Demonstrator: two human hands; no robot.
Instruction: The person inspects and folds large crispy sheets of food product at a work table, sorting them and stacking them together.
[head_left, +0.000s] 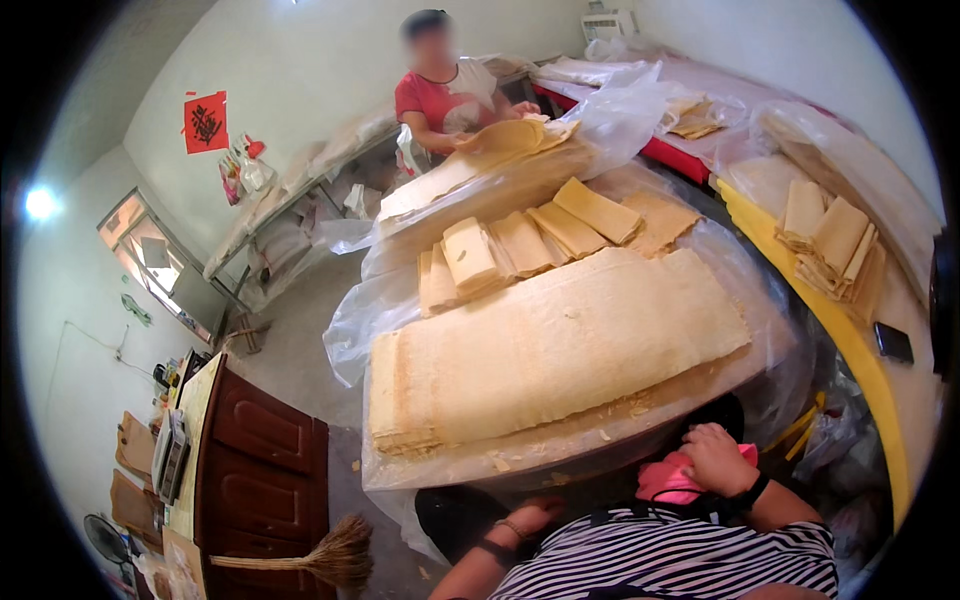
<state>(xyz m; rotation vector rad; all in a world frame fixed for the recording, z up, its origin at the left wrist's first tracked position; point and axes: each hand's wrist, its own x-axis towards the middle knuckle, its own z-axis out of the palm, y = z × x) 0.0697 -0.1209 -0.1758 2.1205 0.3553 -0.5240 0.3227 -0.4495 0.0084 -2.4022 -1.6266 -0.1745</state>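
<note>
My right hand (716, 454) is low in front of me, its fingers curled over a bright pink cloth (666, 477) at my lap. My left hand (541, 510) is blurred and partly in shadow just below the table's near edge; whether it holds anything does not show. Before me on the plastic-covered table (525, 466) lies a wide stack of thin tan sheets (555, 337), like pancake or bean-curd sheets. Behind it, several folded sheet bundles (517, 244) lie in an overlapping row. Crumbs and torn flakes lie along the near edge.
Across the table a person (457, 105) handles a large curled sheet (517, 142). To the right, a yellow-edged bench (810, 259) bears folded bundles (832, 232) and a phone (892, 343). At left are a dark wooden cabinet (259, 450) and a straw broom (341, 551).
</note>
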